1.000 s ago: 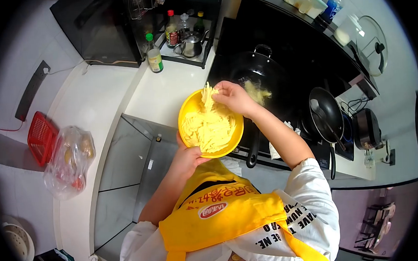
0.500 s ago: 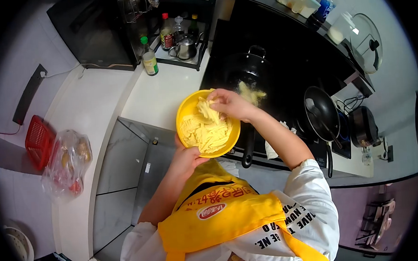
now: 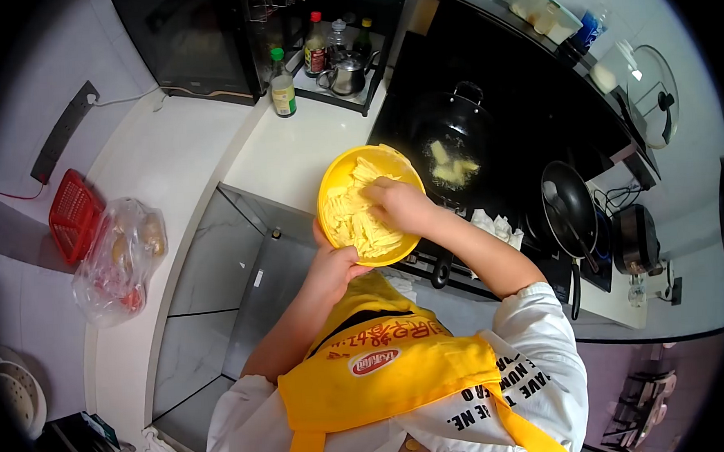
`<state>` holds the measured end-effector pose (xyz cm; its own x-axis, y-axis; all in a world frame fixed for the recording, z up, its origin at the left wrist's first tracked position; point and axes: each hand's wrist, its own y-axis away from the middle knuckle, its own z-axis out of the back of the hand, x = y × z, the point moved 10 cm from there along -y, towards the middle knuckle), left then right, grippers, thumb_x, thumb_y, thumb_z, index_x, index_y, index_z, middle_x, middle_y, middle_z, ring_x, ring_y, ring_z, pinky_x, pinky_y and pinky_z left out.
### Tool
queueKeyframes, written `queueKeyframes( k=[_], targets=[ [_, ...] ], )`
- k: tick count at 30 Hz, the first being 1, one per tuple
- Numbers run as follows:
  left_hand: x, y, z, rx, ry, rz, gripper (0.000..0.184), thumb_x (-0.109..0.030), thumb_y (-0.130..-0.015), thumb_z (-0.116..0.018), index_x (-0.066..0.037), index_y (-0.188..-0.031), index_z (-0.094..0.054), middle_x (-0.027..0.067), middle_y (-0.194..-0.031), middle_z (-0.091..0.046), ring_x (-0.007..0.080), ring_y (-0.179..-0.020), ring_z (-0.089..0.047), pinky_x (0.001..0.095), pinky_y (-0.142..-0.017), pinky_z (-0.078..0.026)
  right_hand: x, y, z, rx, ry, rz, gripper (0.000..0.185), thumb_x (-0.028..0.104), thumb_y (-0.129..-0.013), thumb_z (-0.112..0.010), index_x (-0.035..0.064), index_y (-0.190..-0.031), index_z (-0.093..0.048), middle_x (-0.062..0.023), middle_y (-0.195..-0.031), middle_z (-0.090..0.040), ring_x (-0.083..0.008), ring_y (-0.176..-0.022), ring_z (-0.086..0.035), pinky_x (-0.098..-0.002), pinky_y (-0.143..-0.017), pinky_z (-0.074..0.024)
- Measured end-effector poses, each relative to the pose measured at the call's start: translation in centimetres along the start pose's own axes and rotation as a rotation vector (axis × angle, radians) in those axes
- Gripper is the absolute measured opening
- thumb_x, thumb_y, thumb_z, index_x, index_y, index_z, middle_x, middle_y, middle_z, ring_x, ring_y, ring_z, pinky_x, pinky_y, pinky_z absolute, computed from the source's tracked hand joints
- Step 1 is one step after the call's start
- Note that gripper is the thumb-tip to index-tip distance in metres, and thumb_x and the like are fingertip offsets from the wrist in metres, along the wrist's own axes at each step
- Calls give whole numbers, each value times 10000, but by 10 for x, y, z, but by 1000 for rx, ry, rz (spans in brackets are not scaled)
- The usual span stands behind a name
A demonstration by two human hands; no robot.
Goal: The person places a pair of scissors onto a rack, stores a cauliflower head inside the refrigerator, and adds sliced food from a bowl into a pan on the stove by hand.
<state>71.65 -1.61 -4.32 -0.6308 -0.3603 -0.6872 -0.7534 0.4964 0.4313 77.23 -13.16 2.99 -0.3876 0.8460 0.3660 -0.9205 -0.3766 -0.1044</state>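
Observation:
My left hand (image 3: 333, 268) grips the lower left side of a yellow bowl (image 3: 334, 177), thumb over the rim. The bowl is filled with pale yellow, batter-coated strips (image 3: 353, 220). Inside it, my right hand (image 3: 402, 206) has its fingers curled into the strips; the fingertips are partly hidden. Beyond the bowl, on the black stove, a black wok (image 3: 430, 128) holds several pale yellow pieces (image 3: 455, 170) in bubbling oil. Its dark handle (image 3: 440, 271) points toward me, beside the bowl.
A black frying pan (image 3: 564, 207) with a utensil in it sits at right, near a crumpled white cloth (image 3: 497, 227). A green-capped bottle (image 3: 283, 95) and a metal pot (image 3: 346, 78) stand at the back left. A plastic bag (image 3: 122, 259) and red basket (image 3: 75, 216) lie far left.
My right hand has lowered into the strips; the clump it held up is no longer raised. The view has shifted, showing more of the wok and the pieces in it.

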Motion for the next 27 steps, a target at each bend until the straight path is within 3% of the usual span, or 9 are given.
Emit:
queueKeyframes(
  k=[2, 8, 14, 16, 17, 19, 20, 22, 27],
  targets=[
    [1, 1, 1, 13, -19, 8, 904, 100, -792, -427, -252, -1447, 87, 181, -1381, -394, 321, -1179, -559, 494, -863, -552, -4, 0, -2, -38, -28, 55, 284, 129, -830, -612, 36, -1098, -632, -182, -1010, -636, -375, -905, -633, -426, -798, -512],
    [3, 1, 3, 2, -27, 19, 853, 94, -797, -432, -251, -1432, 22, 169, -1375, -407, 311, -1152, -579, 465, -832, -567, -8, -4, 3, -15, -140, -63, 224, 111, -830, -610, 53, -1037, -669, -174, -1000, -642, -372, -915, -629, -423, -818, -506],
    [1, 1, -1, 6, -46, 24, 826, 97, -795, -436, -254, -1418, -22, 163, -1352, -424, 307, -1140, -586, 441, -811, -578, 17, -10, 1, 20, -93, 140, 213, 150, -864, -624, 46, -1045, -665, -160, -1013, -644, -359, -1000, -600, -392, -836, -499],
    [0, 2, -2, -4, -66, 35, 823, 103, -789, -436, -257, -1414, -41, 164, -1358, -419, 310, -1137, -587, 439, -809, -579, 10, -16, 5, -75, -154, 155, 208, 172, -912, -600, 40, -1065, -652, -109, -949, -666, -274, -899, -641, -351, -792, -510],
    [0, 2, -2, -2, -68, 34, 823, 103, -789, -436, -257, -1414, -41, 164, -1358, -419, 310, -1137, -587, 439, -809, -579, 5, -17, 2, -77, -152, 155, 208, 172, -912, -600, 40, -1065, -652, -109, -949, -666, -274, -899, -641, -351, -792, -510],
    [0, 2, -3, 8, -45, 26, 837, 105, -784, -438, -262, -1421, -39, 166, -1363, -415, 314, -1146, -582, 451, -816, -574, -41, -15, -23, 65, -682, -332, 195, 200, -941, -583, 30, -999, -657, -54, -787, -651, -146, -700, -621, -306, -653, -503],
    [1, 1, -2, 9, -44, 26, 837, 105, -784, -438, -262, -1421, -39, 166, -1363, -415, 314, -1146, -582, 451, -816, -574, -43, -15, -21, 65, -682, -332, 195, 200, -941, -583, 30, -999, -657, -54, -787, -651, -146, -700, -621, -306, -653, -503],
    [5, -2, 1, -6, -31, 34, 859, 103, -782, -440, -267, -1433, -18, 168, -1374, -408, 324, -1160, -572, 478, -835, -561, -51, -9, -14, 38, -878, -430, 226, 228, -977, -557, 18, -1000, -636, -15, -747, -635, -58, -620, -541, -233, -570, -462],
    [10, -6, 10, -11, -1, 25, 873, 110, -758, -430, -247, -1458, -49, 170, -1417, -387, 360, -1195, -547, 526, -872, -534, -80, 3, 22, -87, -953, -507, 155, 169, -959, -578, 22, -980, -622, -17, -812, -663, -56, -661, -579, -200, -557, -451]
  ],
)
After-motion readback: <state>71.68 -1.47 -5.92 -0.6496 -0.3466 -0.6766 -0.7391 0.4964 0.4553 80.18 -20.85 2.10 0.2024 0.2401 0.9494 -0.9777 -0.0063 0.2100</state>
